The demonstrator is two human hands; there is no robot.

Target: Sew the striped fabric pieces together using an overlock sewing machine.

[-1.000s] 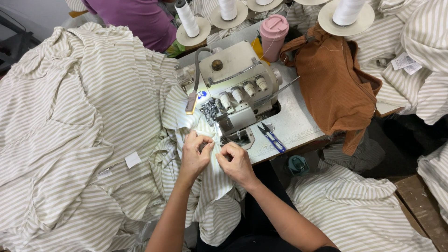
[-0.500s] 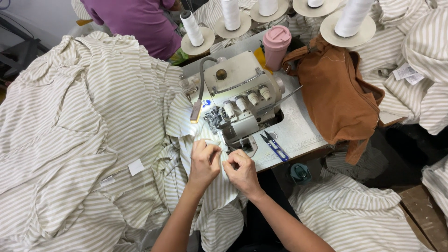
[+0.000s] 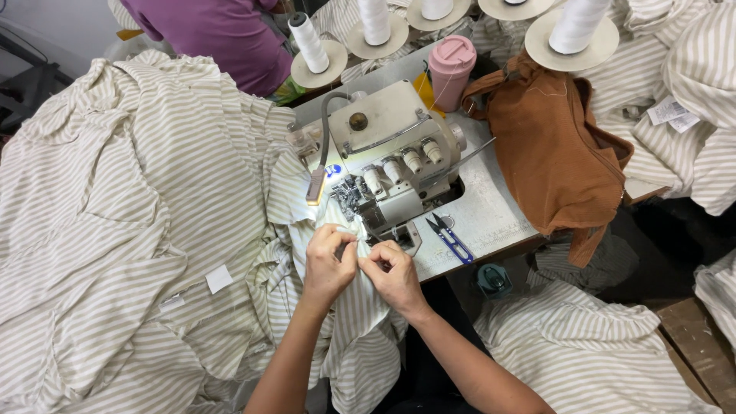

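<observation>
Two hands meet just in front of the sewing machine (image 3: 391, 165): your left hand (image 3: 328, 264) and your right hand (image 3: 392, 274) sit side by side, nearly touching, on a piece of striped cloth (image 3: 349, 307) that runs from the machine's needle area down toward you and hangs over the near edge of the worktop (image 3: 491, 215). Your left fingers (image 3: 341, 239) are curled together and pinch the cloth's edge right below the machine's foot; your right fingers (image 3: 376, 257) are bent in and closed on the same edge, just to the right of the left ones. A small lamp on the machine's left side lights the cloth where you hold it. To the right of the machine, on the bare worktop, a pair of blue-handled thread snips (image 3: 451, 238) lies well clear of your right hand. A brown bag (image 3: 556, 153) slumps over the worktop's right edge, farther right of the machine. Behind the machine stands a pink cup (image 3: 451, 69), with white thread cones (image 3: 310, 46) on round stands in a row beyond it. A large heap of striped garments (image 3: 130, 230) spreads to the left of the machine, with more striped pieces below the worktop on the right. A person in a purple top (image 3: 222, 34) stands behind the machine, at the upper left.
</observation>
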